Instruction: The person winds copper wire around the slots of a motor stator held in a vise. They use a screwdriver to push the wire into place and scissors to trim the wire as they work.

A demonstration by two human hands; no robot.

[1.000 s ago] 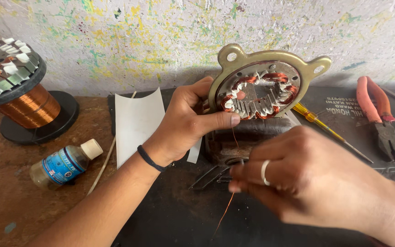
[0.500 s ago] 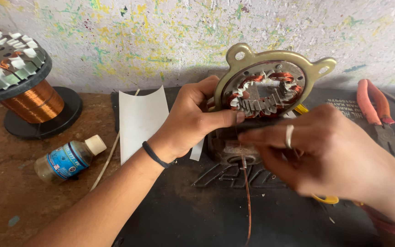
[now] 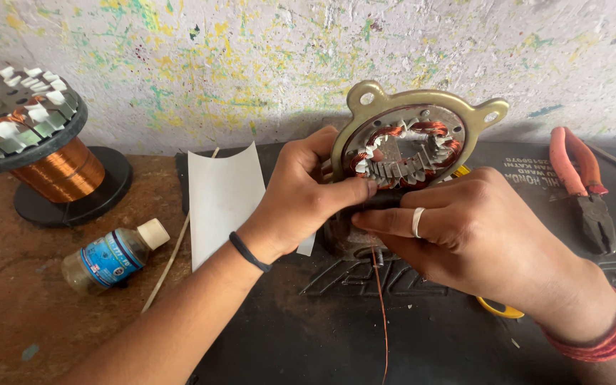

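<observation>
The left hand [image 3: 301,196] grips the motor stator [image 3: 411,146] by its lower left rim, thumb laid across the front, holding it upright on edge above a dark block near the middle of the counter [image 3: 16,299]. The stator is a round brass-coloured plate with two ears on top and copper coils set around toothed steel inside. The right hand [image 3: 472,232], with a pale ring on one finger and red thread at the wrist, is pinched shut on a thin copper wire [image 3: 380,306] just under the stator; the wire hangs straight down over the black mat [image 3: 308,342]. Left of the hands, a curled white paper sheet [image 3: 222,196] stands against the mat's edge. Farther left lies a small clear bottle [image 3: 112,257] on its side, with a blue label and cream cap. A spool of copper wire [image 3: 55,171] stands at the far left, and red-handled pliers [image 3: 582,185] lie at the right.
</observation>
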